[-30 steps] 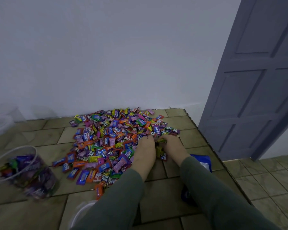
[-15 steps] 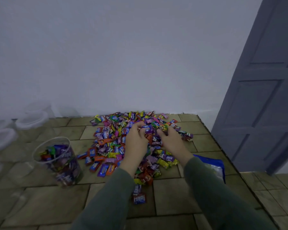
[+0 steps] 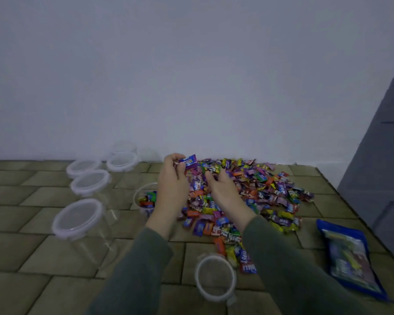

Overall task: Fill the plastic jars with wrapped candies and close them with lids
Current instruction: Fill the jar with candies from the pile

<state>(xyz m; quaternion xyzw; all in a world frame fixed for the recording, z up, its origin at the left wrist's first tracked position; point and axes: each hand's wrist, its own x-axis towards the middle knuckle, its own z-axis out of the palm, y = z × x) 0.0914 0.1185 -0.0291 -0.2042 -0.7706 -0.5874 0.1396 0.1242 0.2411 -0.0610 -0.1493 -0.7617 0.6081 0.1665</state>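
On the brown tiled floor [image 3: 55, 280], against the pale wall, a large heap of multicoloured wrapped candies [image 3: 259, 192] lay at centre frame. The left hand [image 3: 172, 185], in a grey-green sleeve, was raised over the heap's 9 o'clock edge, its fingertips pinching a purple wrapped candy [image 3: 188, 162], possibly with others in the curled palm. The right hand [image 3: 225, 194] was just beside it at 3 o'clock, fingers curled around a dark wrapped candy [image 3: 213, 171]. An open clear plastic jar partly filled with candies [image 3: 146, 200] stood at 9 o'clock of the left wrist, partly hidden by it. Four clear plastic jars closed with white-rimmed lids [image 3: 77, 215] stood at 9 to 10 o'clock of the heap. A loose white-rimmed round lid [image 3: 215, 278] lay at 6 o'clock, between the forearms. A blue plastic candy bag [image 3: 348, 258] lay flat at 4 o'clock, apart from the heap.
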